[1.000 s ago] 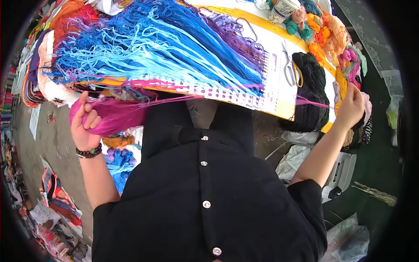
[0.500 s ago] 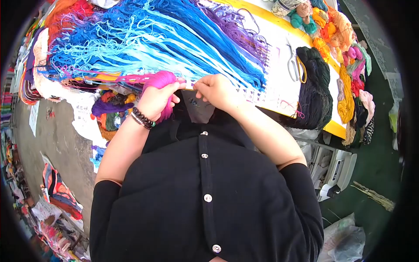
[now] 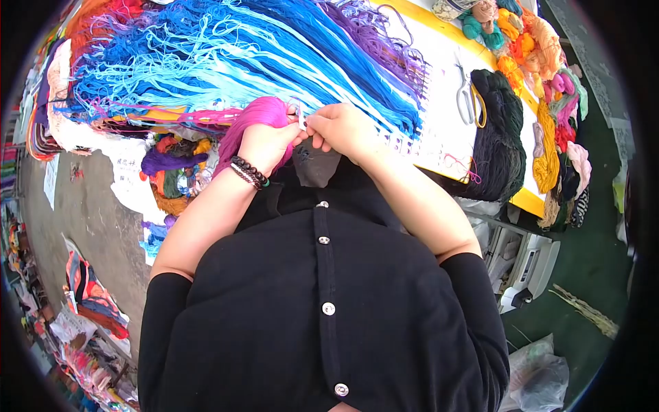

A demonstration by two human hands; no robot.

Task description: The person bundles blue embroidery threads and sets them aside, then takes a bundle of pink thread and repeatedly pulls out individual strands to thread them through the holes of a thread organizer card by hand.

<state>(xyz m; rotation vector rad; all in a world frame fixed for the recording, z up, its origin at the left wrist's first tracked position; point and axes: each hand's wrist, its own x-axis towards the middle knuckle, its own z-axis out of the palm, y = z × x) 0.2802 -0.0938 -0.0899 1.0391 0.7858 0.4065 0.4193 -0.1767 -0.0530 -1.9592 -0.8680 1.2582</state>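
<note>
A hank of magenta thread (image 3: pixel 257 115) is bunched in my left hand (image 3: pixel 271 143), and its loose strands hang below the wrist. Between the fingertips of both hands shows a small white strip (image 3: pixel 300 118), perhaps paper; its kind is hard to make out. My right hand (image 3: pixel 343 130) pinches the strip's right side, fingers curled and close to the left ones. Just beyond my hands, long blue and light-blue threads (image 3: pixel 274 62) lie spread across the table, with purple threads (image 3: pixel 374 41) along their far side.
Scissors (image 3: pixel 465 103) lie on the white, yellow-edged table (image 3: pixel 439 144) beside a black hank of thread (image 3: pixel 498 137). Orange yarn hanks (image 3: pixel 546 51) and others line the right edge. Mixed coloured hanks (image 3: pixel 175 165) sit at left. A grey-white machine (image 3: pixel 528 271) stands below the table.
Both hands have come closer together, the left moving right with the magenta hank. The white strip now shows upright between the fingertips. The hank bulges higher over the left hand.
</note>
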